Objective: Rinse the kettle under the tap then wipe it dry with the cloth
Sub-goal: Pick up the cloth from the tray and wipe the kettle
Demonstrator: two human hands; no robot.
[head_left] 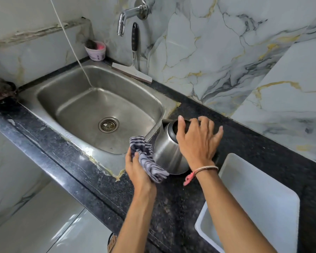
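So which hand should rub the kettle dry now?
The left hand, probably. It already grips the striped cloth against the kettle side. The right hand is spread over the kettle's top, seemingly steadying it on the counter.

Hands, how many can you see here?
2. The left hand grips the cloth against the kettle, beside the sink. The right hand rests on the kettle's top, on the counter.

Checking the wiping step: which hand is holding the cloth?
The left hand grips the striped cloth against the steel kettle. The right hand, with a wrist thread, only steadies the kettle's top.
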